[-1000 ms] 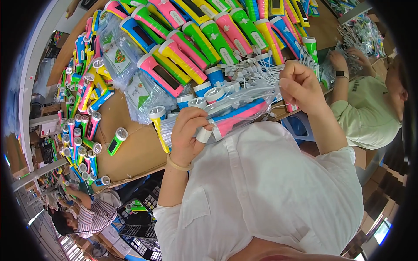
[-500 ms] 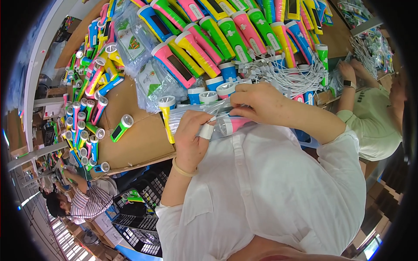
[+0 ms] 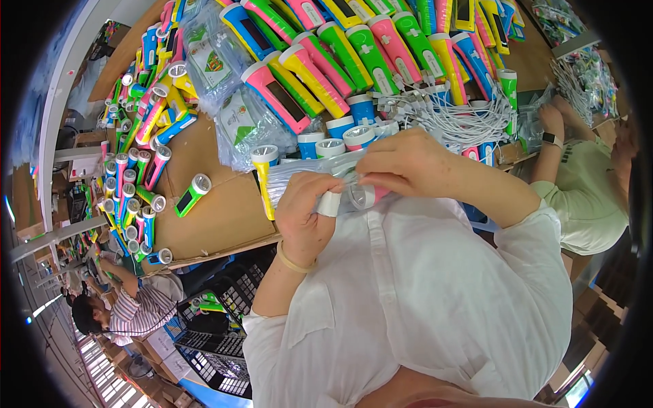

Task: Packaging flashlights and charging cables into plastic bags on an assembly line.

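Observation:
My left hand (image 3: 306,211) grips a pink flashlight (image 3: 364,197) and the clear plastic bag (image 3: 299,173) that partly wraps it. My right hand (image 3: 408,163) comes over from the right and pinches the bag's mouth above the flashlight's lens end. Both hands are held close to my white shirt, just off the table's front edge. A yellow flashlight (image 3: 264,173) lies right behind the bag.
Rows of pink, yellow, green and blue flashlights (image 3: 326,61) cover the cardboard-topped table (image 3: 224,217). A bundle of white cables (image 3: 462,119) lies at right. Packs of clear bags (image 3: 245,126) lie behind. One person sits at right (image 3: 585,190), another at lower left (image 3: 136,306).
My right hand swung from up at the right down and left onto the bag's mouth. The pink flashlight sits deeper in the bag, closer to my chest.

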Tool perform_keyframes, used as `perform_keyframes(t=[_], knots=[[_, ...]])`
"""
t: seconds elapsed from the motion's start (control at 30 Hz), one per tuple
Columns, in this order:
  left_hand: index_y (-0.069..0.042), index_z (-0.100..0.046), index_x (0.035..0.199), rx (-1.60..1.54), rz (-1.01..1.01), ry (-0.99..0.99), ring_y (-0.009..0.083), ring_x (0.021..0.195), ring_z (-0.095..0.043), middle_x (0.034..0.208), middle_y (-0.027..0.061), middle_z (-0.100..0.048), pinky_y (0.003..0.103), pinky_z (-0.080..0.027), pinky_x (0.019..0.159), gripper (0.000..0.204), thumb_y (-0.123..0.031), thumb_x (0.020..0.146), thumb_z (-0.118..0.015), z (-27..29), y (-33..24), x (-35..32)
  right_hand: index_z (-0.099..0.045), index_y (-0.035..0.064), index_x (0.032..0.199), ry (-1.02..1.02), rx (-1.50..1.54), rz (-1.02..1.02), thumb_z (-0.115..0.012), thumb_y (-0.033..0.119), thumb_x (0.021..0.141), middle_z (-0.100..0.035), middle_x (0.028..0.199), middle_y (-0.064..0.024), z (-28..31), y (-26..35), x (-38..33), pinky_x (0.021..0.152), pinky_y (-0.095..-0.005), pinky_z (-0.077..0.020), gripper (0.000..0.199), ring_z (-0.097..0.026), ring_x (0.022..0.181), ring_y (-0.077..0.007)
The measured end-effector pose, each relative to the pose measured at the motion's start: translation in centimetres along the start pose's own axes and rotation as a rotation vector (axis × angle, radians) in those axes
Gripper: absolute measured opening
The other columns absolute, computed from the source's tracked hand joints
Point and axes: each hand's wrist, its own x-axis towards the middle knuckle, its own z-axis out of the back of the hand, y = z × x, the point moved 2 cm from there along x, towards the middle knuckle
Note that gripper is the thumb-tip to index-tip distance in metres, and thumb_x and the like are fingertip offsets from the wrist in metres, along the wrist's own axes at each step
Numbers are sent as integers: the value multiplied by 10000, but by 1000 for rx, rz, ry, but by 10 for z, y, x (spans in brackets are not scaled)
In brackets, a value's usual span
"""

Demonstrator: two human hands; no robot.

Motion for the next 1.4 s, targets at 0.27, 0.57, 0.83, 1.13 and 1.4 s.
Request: perform_keyframes(t=[0.27,0.57,0.83,1.13,1.4], knots=[[26,-661,958,-154,146,78,233,908,-618,959,125,-670,337,-493,836,145,13,831,-730,24,24,-8,-669,89,944,-18,-192,-131,-761,122,823,-587,866,-70,40,-35,-62,638,-396,-502,155,-619,782,-283],[26,-670,1115,57,417,593,172,857,-613,969,115,-677,313,-508,746,334,-140,851,-790,-23,10,46,-641,92,930,-126,-391,113,-760,121,684,-590,856,-32,28,-25,-56,599,-344,-489,275,-599,779,-221],[47,-664,1119,-136,378,370,101,835,-647,966,97,-680,258,-509,740,250,-9,881,-718,-23,17,34,-650,63,955,-208,-354,195,-775,131,730,-628,862,-53,46,-17,-51,559,-352,-458,266,-582,717,-249],[4,-693,1068,145,267,215,340,827,-654,948,178,-675,379,-528,736,232,14,836,-696,-19,39,31,-623,22,1063,-587,261,-415,-599,104,1031,-575,862,54,137,-35,-70,618,-190,-373,91,-466,714,-15],[2,-722,1059,342,62,177,357,901,-632,996,181,-650,422,-512,799,250,48,820,-663,-24,19,28,-705,18,1034,-975,-406,-611,-647,308,964,-720,862,-83,318,-192,-120,741,-324,-501,304,-647,811,-159]])
